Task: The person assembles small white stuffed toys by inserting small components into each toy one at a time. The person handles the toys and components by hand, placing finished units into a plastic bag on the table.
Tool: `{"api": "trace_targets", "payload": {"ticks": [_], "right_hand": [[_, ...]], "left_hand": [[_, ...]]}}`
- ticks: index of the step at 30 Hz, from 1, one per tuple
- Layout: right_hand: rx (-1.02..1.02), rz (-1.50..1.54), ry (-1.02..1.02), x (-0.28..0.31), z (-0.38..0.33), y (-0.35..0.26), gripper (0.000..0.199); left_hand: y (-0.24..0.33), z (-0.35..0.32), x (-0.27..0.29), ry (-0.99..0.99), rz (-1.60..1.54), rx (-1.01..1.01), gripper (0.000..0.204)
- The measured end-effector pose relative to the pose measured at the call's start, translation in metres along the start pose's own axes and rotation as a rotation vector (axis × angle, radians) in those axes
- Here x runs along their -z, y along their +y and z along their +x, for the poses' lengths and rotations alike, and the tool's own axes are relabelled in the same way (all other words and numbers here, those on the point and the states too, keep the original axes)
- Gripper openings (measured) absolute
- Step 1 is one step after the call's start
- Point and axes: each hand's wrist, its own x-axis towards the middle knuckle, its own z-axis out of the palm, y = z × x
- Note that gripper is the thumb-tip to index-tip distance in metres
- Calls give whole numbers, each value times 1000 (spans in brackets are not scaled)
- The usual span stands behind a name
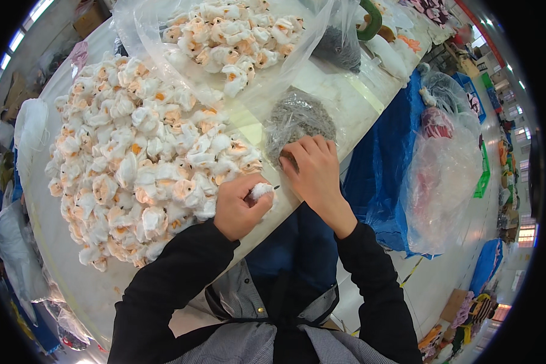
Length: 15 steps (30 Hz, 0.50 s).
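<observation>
Now my left hand [239, 209] pinches a small white flower [261, 190] at the near edge of the table [91, 285], its thin stem pointing right toward my right hand [312, 170]. That hand rests curled on a clear bag of grey bits [297, 121]. Left of the flower lies a heap of white-and-orange flowers [133, 158]; beyond, another bagful [236, 36].

Head view of a white worktable [358, 103]. The left hand [239, 209] is closed around a small white fabric flower [262, 190], a thin pin-like stem protruding toward the right hand [312, 173], which rests on a clear bag of dark grey pieces [297, 118]. A heap of white-and-orange flowers [133, 158] lies at left (more fill a clear plastic bag [230, 36] behind it).
</observation>
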Motion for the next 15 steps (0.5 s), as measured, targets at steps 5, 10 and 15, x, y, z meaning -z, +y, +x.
{"api": "trace_targets", "payload": {"ticks": [5, 10, 15], "right_hand": [[-48, -10, 3, 2, -1, 0, 15], [-26, -28, 5, 1, 1, 1, 13], [-36, -12, 1, -2, 1, 0, 10]], "left_hand": [[6, -1, 2, -25, -4, 19, 12], [5, 0, 0, -2, -15, 31, 13], [2, -2, 1, -4, -22, 58, 13]]}}
